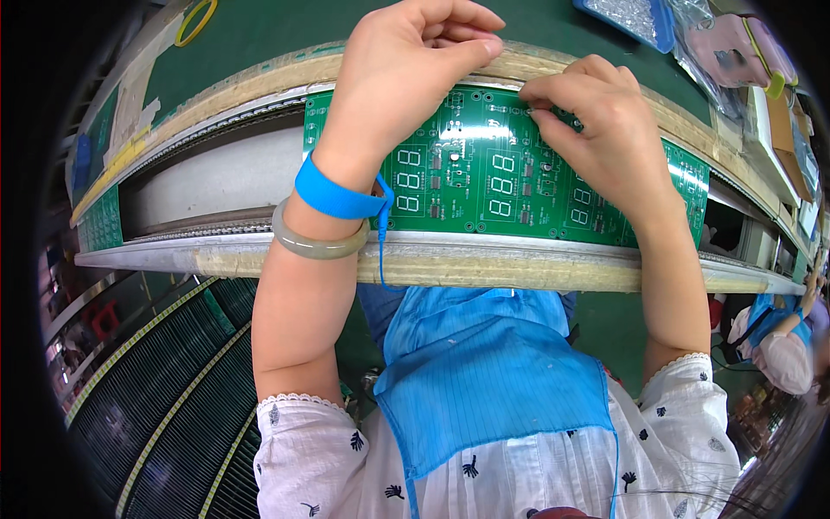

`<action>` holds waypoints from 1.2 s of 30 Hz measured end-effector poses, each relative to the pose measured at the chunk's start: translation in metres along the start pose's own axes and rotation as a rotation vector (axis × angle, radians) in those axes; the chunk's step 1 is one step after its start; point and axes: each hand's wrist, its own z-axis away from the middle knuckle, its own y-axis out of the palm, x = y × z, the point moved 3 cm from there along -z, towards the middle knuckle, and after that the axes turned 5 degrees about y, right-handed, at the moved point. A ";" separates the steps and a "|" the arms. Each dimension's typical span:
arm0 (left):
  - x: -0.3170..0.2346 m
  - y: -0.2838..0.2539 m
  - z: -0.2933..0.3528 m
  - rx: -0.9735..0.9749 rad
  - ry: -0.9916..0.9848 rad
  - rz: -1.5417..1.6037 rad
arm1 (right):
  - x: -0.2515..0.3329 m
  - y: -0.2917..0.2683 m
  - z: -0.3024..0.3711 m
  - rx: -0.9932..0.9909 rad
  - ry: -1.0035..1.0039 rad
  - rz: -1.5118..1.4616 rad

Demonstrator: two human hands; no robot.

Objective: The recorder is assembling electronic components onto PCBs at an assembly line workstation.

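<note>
A long green circuit board (pixel 471 208) with several three-digit displays lies across the rails of a conveyor track in front of me. Over its far edge, my left hand (pixel 415 65) is raised above the wooden rail, thumb and fingers curled together; what they hold, if anything, is too small to see. My right hand (pixel 596 121) hovers over the board's far middle, thumb and forefinger nearly meeting near the far edge, and any small part between them cannot be made out. A blue wrist strap (pixel 337 192) with a cord and a pale bangle (pixel 318 233) circle my left wrist.
A blue tray (pixel 635 19) of small clear parts stands at the far right, beside a pink container (pixel 739 52). The near rail (pixel 510 270) runs between me and the board. Racks of dark boards (pixel 164 389) fill the lower left. Another person (pixel 782 350) sits at the right.
</note>
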 end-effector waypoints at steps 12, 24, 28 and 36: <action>0.005 0.000 -0.001 0.028 -0.021 0.075 | 0.002 -0.005 -0.002 0.078 0.000 0.011; 0.009 0.004 -0.001 0.068 -0.055 0.118 | -0.006 -0.001 0.001 0.043 0.020 -0.057; 0.004 0.008 0.001 0.080 -0.084 0.050 | -0.006 -0.006 -0.001 0.088 0.189 -0.161; 0.013 0.014 0.006 0.162 0.195 -0.202 | -0.024 -0.005 0.006 -0.035 0.292 -0.359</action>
